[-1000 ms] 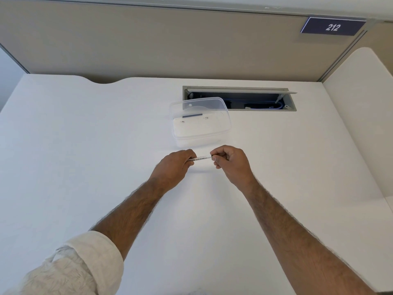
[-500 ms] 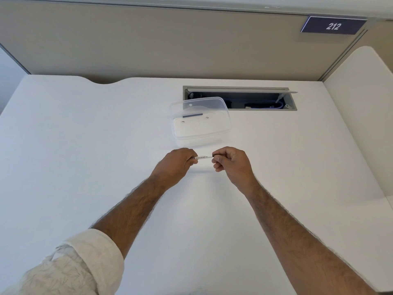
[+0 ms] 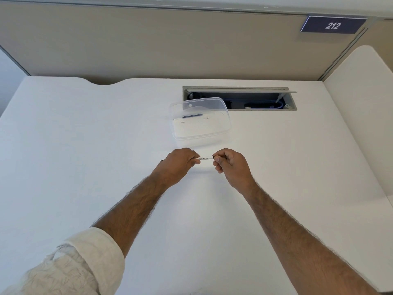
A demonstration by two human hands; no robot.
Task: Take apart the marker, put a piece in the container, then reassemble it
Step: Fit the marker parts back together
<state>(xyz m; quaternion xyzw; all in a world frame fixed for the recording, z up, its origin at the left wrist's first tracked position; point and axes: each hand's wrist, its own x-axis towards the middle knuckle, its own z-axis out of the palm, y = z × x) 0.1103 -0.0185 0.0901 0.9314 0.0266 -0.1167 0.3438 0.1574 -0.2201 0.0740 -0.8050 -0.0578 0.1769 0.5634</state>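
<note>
left arm: bare forearm reaching from 7 o'clock toward centre, pale sleeve (image 3: 70, 265) rolled near the elbow
left hand (image 3: 176, 165): knuckles up, fingers curled closed round one end of the marker (image 3: 205, 158)
right arm: bare, reaching from 5 o'clock
right hand (image 3: 230, 165): thumb and fingertips pinched on the other end (palm side hidden)
spacing: hands near, not touching

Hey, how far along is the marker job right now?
Done: a dark thin piece lies in the clear container. In hand: the left hand and right hand grip the white marker barrel at its ends. Left: getting that piece back and reassembling.
</note>
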